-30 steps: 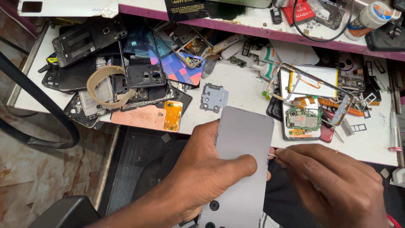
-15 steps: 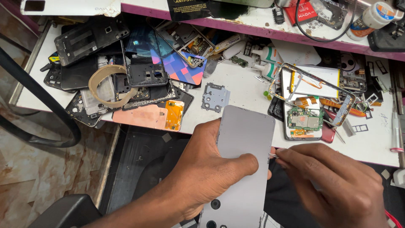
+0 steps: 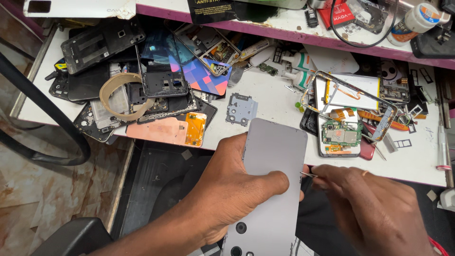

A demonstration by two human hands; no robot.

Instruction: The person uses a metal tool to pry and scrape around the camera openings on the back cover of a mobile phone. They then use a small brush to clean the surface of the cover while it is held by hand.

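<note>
Both hands work close below the camera. Left hand (image 3: 232,189) comes in from 7 o'clock, palm down, thumb across the back of a grey phone (image 3: 275,156), clamped on it. Right hand (image 3: 374,208) enters from 4 o'clock, fingers pinched on a thin metal pick (image 3: 308,175) touching the phone's right edge. Phone's long axis runs 6 to 12 o'clock, camera holes nearest. Beyond, at 12 o'clock, a white workbench (image 3: 275,104) carries phone parts, with a green circuit board (image 3: 342,133) at 1 o'clock.

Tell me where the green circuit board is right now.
In the head view, the green circuit board lies on the white workbench at right of centre, just below the metal phone frame and up-right of the grey phone.
</note>
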